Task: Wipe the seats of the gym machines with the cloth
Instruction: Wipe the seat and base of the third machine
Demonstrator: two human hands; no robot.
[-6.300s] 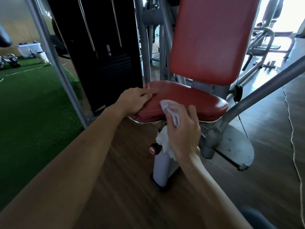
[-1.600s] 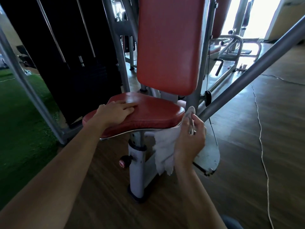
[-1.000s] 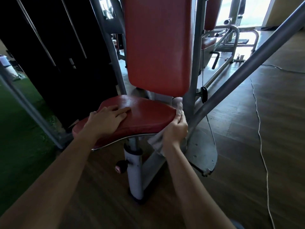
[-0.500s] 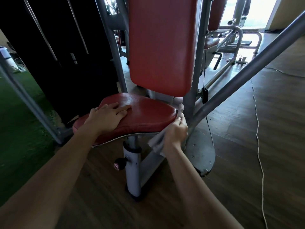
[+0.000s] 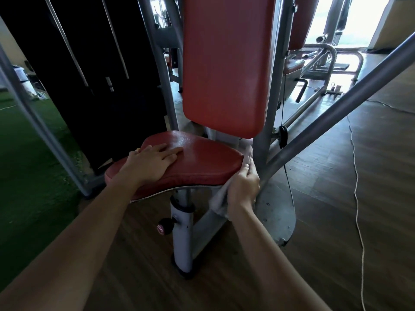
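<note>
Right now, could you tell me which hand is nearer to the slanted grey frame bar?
Right. The right hand, gripping the cloth, is beside the bar at the seat edge; the left hand lies flat atop it.

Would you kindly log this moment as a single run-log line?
phase: seat-edge wipe | left hand: flat on red seat | right hand: grips cloth against seat's right edge

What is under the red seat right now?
Under the seat, a grey post carries it, with a round knob on the post. The cloth hangs beside it from the right hand, which hides part of the cloth and the seat's underside there.
</note>
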